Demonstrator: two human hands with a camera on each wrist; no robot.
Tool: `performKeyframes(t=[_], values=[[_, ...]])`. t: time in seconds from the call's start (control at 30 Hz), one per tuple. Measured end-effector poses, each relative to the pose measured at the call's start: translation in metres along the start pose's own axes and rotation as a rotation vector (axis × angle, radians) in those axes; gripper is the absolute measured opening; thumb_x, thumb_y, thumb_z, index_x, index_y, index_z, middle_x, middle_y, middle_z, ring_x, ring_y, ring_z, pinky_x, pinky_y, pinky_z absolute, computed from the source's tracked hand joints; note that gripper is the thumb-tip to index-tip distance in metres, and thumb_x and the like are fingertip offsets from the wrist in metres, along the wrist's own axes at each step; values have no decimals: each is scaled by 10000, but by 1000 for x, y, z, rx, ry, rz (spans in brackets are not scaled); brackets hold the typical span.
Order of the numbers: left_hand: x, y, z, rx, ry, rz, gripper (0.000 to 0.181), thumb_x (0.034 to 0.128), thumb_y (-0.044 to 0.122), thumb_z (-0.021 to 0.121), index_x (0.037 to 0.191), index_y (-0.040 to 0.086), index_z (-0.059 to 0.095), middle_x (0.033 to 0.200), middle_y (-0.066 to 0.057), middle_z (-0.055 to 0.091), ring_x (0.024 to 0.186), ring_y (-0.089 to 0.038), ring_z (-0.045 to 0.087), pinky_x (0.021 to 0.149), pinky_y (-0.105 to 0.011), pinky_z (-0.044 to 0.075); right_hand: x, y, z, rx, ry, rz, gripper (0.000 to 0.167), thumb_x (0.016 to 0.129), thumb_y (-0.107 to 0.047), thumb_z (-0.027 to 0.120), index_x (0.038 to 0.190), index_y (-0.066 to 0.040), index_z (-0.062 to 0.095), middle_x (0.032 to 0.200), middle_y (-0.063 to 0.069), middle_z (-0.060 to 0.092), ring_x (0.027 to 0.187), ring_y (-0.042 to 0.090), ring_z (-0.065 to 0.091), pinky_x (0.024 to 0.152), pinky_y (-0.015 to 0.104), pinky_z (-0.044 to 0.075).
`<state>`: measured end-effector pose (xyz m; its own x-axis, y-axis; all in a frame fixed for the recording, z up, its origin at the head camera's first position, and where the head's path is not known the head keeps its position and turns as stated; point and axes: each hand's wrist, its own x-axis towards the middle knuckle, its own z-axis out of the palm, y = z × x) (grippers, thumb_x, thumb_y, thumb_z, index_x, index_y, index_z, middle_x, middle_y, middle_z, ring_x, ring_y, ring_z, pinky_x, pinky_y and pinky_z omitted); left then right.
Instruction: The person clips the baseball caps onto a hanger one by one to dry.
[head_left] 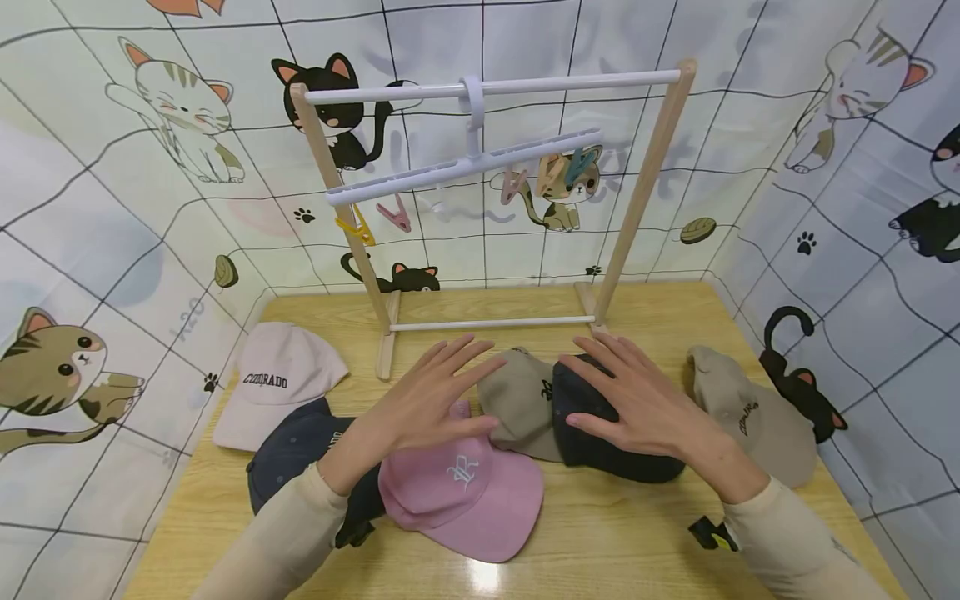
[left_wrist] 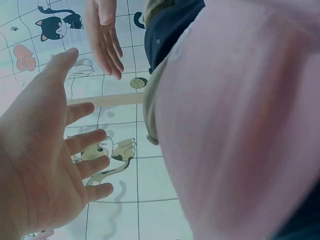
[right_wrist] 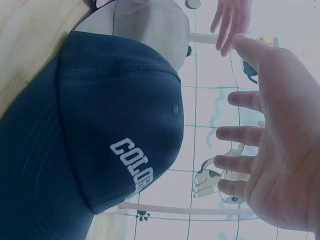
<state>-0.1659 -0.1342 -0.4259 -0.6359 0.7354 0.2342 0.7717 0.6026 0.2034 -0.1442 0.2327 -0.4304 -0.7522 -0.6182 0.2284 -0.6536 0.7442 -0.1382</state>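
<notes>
Both hands are held over a row of baseball caps, fingers spread and holding nothing. The left hand is above a pink cap with a white letter on its front; a navy cap lies partly under that forearm. My right hand hovers over a dark navy cap, whose white lettering shows in the right wrist view. Between the hands sits a khaki cap, partly covered by its neighbours. A pale pink cap lies far left, a beige cap far right.
Behind the caps stands a wooden rack with white rods. From its top rod hangs a white hanger, tilted, carrying several coloured clips. A small black item lies by the right sleeve. Cat-print cloth encloses the wooden table.
</notes>
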Motion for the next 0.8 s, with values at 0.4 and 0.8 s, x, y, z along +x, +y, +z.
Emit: performKeyframes(t=[0.4, 0.8], values=[[36, 8, -5, -31, 4, 48, 822, 1058, 652, 689, 1745, 273, 441, 1824, -60, 421, 1735, -358, 342, 1390, -624, 314, -23, 13, -3, -11, 20, 82, 797, 1033, -532, 777, 1704, -198, 507, 1757, 205, 489, 1628, 535, 422, 1333, 687, 303], [66, 14, -5, -86, -22, 47, 790, 1073, 634, 680, 1739, 277, 449, 1791, -51, 471, 1733, -348, 350, 1389, -604, 334, -42, 26, -8, -34, 48, 174, 767, 1003, -524, 815, 1634, -152, 590, 1697, 232, 530, 1600, 554, 415, 1236, 789, 352]])
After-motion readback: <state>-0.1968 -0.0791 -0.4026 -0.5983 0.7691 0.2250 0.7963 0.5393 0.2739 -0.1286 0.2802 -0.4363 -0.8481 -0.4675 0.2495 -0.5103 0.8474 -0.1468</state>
